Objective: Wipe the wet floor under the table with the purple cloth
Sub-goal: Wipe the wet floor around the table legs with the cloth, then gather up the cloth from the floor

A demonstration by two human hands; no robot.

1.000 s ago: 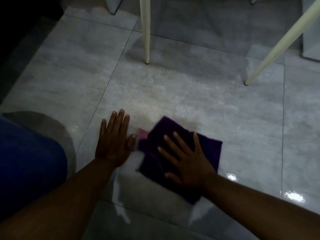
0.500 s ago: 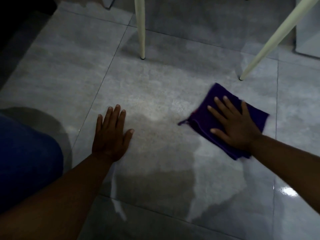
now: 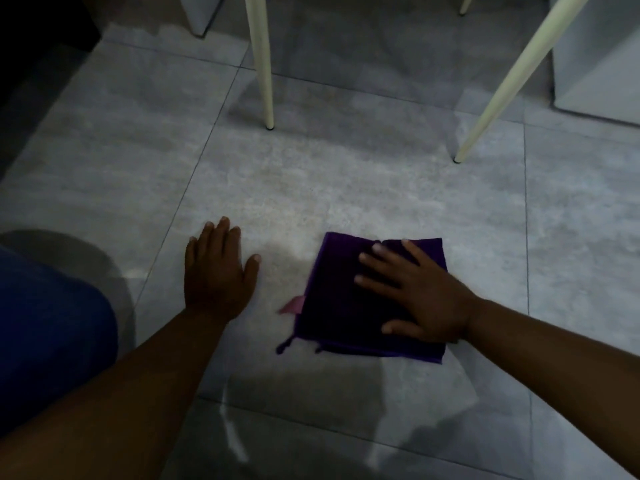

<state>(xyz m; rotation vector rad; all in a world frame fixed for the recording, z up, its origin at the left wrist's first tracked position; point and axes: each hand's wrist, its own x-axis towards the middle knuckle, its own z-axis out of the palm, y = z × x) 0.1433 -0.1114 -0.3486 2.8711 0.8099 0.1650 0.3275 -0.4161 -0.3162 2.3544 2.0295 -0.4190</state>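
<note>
Flat-palmed, the right hand (image 3: 420, 299) has no closed grip on the folded cloth (image 3: 343, 306), which lies on the floor (image 3: 346, 188) just right of the splayed, empty left hand (image 3: 216, 271), so a hard push may bunch it or slide the palm off.

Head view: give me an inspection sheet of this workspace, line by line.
Surface: grey tiled floor, shiny wet patches nearest the camera.
Job's things: folded purple cloth flat on the floor, pink tag at its left edge.
Clutter: nothing seen.
Grippers: right hand pressed flat on the cloth, fingers spread; left hand flat on bare tile, apart from the cloth.
Cables: nothing seen.
Surroundings: two cream tapered table legs beyond the cloth; blue clothed knee at left.
</note>
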